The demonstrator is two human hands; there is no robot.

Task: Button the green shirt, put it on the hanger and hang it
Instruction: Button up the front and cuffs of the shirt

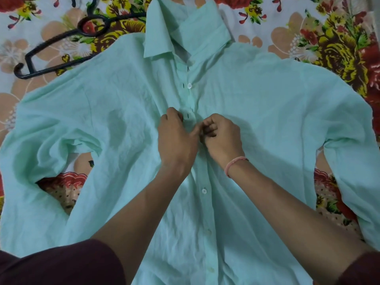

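currently: shirt (267,120), placket (190,99) running straight away from fingers (211,125); left hand (176,138) and right hand (223,136) both pinch it mid-chest; next open button (189,85) just beyond, nearer left.

A floral sheet (257,23) spreads across the whole view, pale ground under a big, busy print. Red roses (370,58) crowd the right edge, yellow blooms (121,5) sit up top, and soft peach flowers (285,36) lie between them, with green leaves scattered through. Light falls soft and even across the cloth.
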